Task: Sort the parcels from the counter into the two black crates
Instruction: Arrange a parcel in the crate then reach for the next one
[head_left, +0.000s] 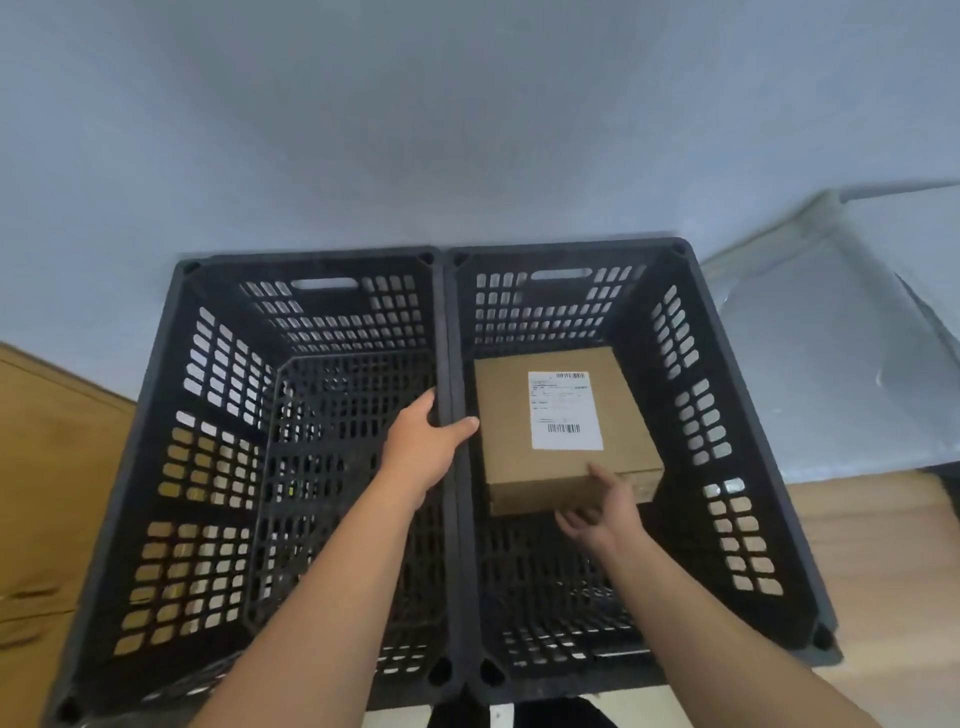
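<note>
**Asker:** What is in front of the person?

**Describer:** Two black crates with slotted walls stand side by side, seen from above, their long rims touching down the middle. The left crate (218, 395) and the right crate (696, 415) are the same shape, each with a handle slot in its far wall. A pale grey wall (467, 130) rises behind them.

**Asker:** Where is the parcel?

**Describer:** A brown cardboard parcel (514, 415) lies inside the right crate, toward its far wall and close to the middle rims. It sits flat, with a white shipping label (565, 415) facing up. The label carries barcodes, but the print is too small to read.

**Asker:** What are the hands doing?

**Describer:** Both bare forearms reach in from the bottom of the view. The left hand (423, 447) grips the joined rims between the crates, its thumb wrapped over on the right crate's side and its fingers curled down into the left crate. The right hand (602, 514) is inside the right crate at the parcel's near edge. Its fingers are loosely curled and spread in front of the near face, and one fingertip reaches the top edge. I cannot tell whether it is holding the parcel or only touching it.

**Asker:** Anything around the crates?

**Describer:** A clear plastic bin (831, 338) sits just beside the right crate, on a light wooden floor (857, 519).
</note>
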